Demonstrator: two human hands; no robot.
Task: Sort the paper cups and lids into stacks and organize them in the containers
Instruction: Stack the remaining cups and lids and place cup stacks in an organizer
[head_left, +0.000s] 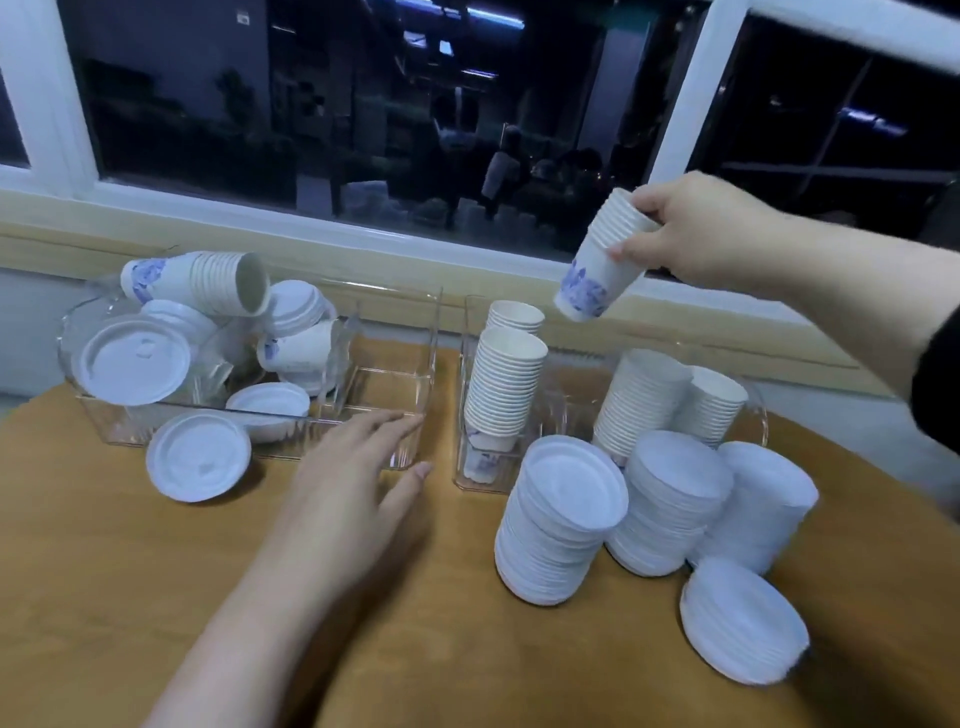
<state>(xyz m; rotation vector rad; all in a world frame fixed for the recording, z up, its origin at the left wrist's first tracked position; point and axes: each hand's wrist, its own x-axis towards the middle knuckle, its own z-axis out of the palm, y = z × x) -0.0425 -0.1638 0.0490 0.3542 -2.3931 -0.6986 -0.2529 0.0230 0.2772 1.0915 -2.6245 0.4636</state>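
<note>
White paper cups nested into a short stack (597, 260) hang tilted in the right hand (701, 228), whose thumb and fingers (631, 249) curl round the rims near the top, the blue-printed base pointing down and left. It sits in the air above the clear right container (470, 395), just over the two tall cup stacks (506, 384) at that container's left end; two more cup stacks (644, 400) stand at its right end. The step in hand looks like seating this bundle on a standing stack: it would go best with the bundle brought upright first, base centred over the open mouth, then lowered gently so the tall column does not topple. The left hand (353, 483) lies flat with straight, spread fingers, holding nothing, at the front rim of the left container (405, 332), which holds loose lids and cups (208, 332) yet to be sorted. Lid stacks (566, 514) stand on the wooden table (130, 571) toward its right edge, in front of the right container.
</note>
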